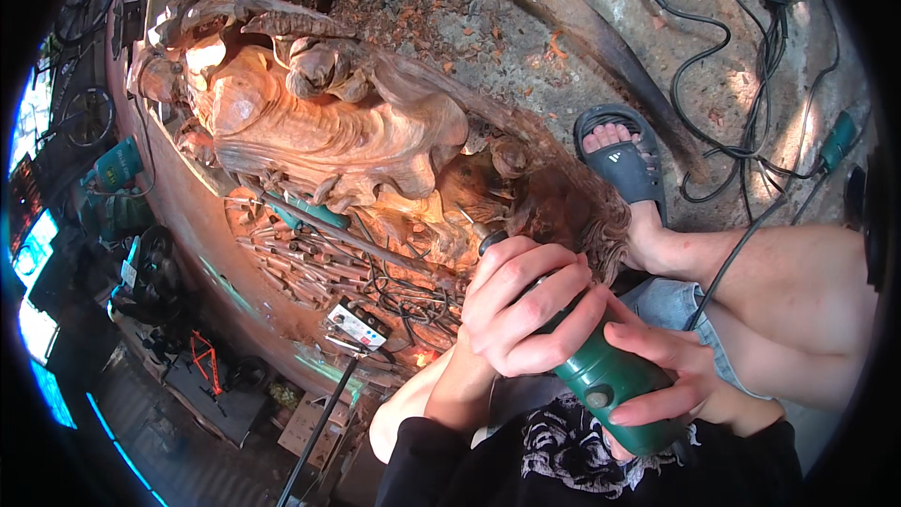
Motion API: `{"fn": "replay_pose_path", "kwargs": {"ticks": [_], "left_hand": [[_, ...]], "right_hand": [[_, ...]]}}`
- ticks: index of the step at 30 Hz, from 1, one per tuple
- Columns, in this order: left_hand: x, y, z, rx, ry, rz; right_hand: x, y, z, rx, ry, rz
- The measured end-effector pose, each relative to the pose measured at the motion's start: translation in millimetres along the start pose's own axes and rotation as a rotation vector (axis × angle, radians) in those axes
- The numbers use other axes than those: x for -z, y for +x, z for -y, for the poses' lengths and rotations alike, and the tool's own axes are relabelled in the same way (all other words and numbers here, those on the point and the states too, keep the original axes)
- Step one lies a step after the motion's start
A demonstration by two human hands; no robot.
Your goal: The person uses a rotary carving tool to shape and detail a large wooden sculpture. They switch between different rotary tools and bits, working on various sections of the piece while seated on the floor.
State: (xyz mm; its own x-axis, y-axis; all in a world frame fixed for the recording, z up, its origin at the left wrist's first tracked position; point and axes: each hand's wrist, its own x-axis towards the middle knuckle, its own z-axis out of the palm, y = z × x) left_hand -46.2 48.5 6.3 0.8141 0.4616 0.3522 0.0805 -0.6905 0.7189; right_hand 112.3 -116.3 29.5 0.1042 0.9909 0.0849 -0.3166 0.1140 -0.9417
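Observation:
A green die grinder (615,385) lies slantwise across my lap in both hands. My left hand (527,308) is closed around its front, near the black collar. Farther back, my right hand (668,371) wraps the green body, thumb and fingers on either side. The thin metal bit (469,219) points up and left into a dark hollow of a large wood carving (319,136). Whether the bit touches the wood, I cannot tell. Flowing folds and rounded figures are cut into the carving, and its rough, darker end is near my leg.
Several chisels (282,258) lie left of the carving, with a green tool (310,213) among them. A white switch box (357,327) stands near tangled cords. Black cables (751,155) and a long wooden pole (601,38) lie on the floor. My sandaled foot (619,155) is beside the carving.

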Motion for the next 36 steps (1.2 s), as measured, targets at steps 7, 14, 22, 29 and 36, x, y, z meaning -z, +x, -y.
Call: {"fn": "replay_pose_path", "kwargs": {"ticks": [7,14,22,29,36], "left_hand": [[2.3,-3.8,0.6,0.062,0.027,0.006],[0.8,-4.6,0.4,0.097,0.050,-0.009],[3.1,-4.2,-0.2,0.115,0.037,0.011],[1.2,-4.0,0.3,0.096,0.028,0.027],[0.3,-1.7,4.3,0.051,0.059,0.004]], "right_hand": [[-4.0,12.6,-5.7,-0.009,0.111,-0.071],[-3.1,18.9,-9.6,-0.004,0.111,-0.106],[-0.9,21.8,-8.1,-0.017,0.086,-0.091],[4.7,17.9,-10.3,0.010,0.070,-0.044],[-2.5,-2.8,-18.1,0.032,0.006,-0.031]]}}
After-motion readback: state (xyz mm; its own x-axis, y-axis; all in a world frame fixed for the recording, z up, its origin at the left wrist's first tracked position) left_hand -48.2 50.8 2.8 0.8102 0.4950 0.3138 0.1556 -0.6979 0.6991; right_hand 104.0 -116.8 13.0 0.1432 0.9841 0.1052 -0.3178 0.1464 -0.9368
